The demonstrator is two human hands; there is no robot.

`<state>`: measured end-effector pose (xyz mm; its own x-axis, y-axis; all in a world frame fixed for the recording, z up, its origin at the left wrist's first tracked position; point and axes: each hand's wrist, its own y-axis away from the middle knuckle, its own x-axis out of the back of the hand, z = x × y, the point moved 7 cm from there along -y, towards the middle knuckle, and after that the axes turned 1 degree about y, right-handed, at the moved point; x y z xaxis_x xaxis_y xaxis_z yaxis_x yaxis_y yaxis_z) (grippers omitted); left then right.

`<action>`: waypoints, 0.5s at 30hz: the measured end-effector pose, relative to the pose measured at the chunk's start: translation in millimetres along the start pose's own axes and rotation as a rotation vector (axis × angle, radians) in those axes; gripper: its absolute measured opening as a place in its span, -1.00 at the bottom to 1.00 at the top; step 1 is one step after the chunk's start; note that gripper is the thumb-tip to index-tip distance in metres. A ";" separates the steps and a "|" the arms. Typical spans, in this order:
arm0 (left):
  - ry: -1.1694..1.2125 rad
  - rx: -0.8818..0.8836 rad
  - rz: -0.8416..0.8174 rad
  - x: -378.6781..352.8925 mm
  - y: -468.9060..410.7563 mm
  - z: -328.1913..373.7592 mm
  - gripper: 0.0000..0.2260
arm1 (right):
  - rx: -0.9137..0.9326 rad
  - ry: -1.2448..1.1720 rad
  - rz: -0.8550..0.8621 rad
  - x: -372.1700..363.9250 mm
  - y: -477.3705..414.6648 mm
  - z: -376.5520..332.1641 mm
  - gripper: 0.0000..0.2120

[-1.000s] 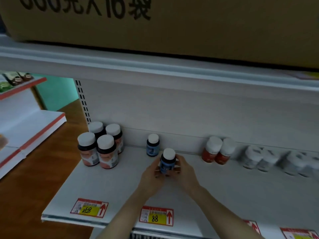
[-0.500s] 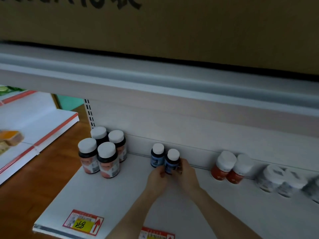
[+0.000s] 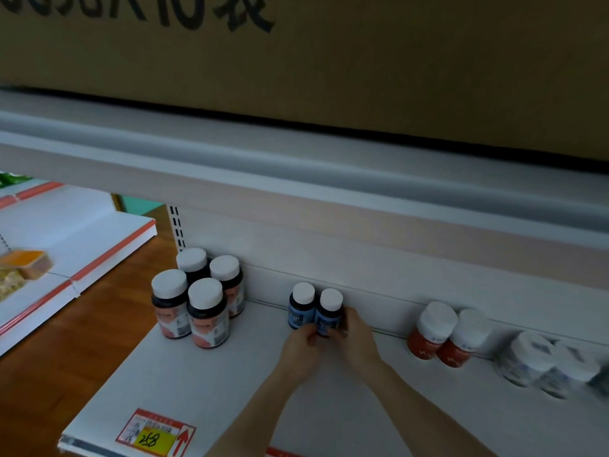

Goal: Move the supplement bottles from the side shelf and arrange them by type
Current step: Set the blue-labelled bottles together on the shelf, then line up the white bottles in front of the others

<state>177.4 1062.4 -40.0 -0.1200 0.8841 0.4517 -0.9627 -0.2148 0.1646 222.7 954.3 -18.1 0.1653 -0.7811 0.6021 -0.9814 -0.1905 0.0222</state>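
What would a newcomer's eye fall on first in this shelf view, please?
The left hand and right hand grip a blue-labelled bottle mid-shelf, right beside its twin. Left of them stand four dark, white-capped bottles; a large printed cardboard box sits above.

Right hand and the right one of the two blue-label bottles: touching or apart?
Touching. The head view shows the right hand with its fingers curled round the right side of the right blue-label bottle, with no gap between them.
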 end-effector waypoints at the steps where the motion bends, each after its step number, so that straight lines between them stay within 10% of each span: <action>1: -0.008 -0.009 -0.002 0.3 0.0 0.7 -0.76 | -0.002 0.000 0.000 -0.3 0.1 0.2 -0.62; 15: -0.030 -0.179 -0.014 23.6 52.3 37.3 -0.76 | -0.097 0.023 0.202 43.4 66.7 -3.3 -0.71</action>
<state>133.3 1056.6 11.9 -0.1021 0.8731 0.4767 -0.9923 -0.1234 0.0136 164.1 909.7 12.1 -0.0365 -0.7835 0.6204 -0.9993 0.0274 -0.0243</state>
